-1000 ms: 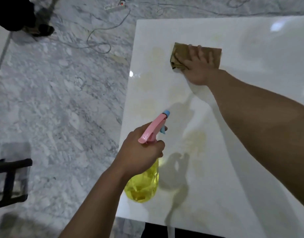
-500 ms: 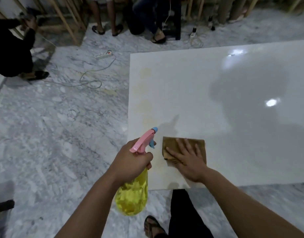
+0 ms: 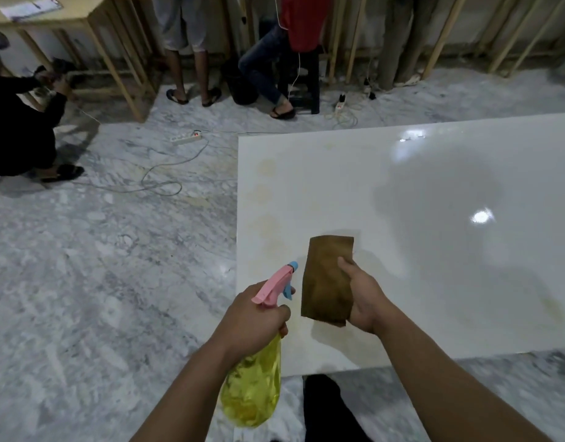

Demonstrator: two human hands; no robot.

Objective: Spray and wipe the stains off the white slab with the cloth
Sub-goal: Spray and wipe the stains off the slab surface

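Right hand (image 3: 365, 301) pinches the brown cloth (image 3: 329, 279), thumb on top, held off the white slab (image 3: 434, 193) over its near-left corner, long axis pointing away. Left hand (image 3: 254, 317) fingers wrapped on the spray bottle (image 3: 252, 387). Yellowish stains (image 3: 265, 199) lie ahead-left, nearer the bottle nozzle.

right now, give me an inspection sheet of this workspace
surface: white slab, glossy; faint yellowish stains along its left edge
job's things: brown cloth lifted over the slab's near left corner; spray bottle, pink trigger, yellow body
clutter: nothing seen on the slab
hands: left hand grips the bottle neck; right hand holds the cloth's right edge
cables: power strip and its looping cord on the marble floor; second strip by the stool
surroundings: people standing, seated and crouching; wooden table legs
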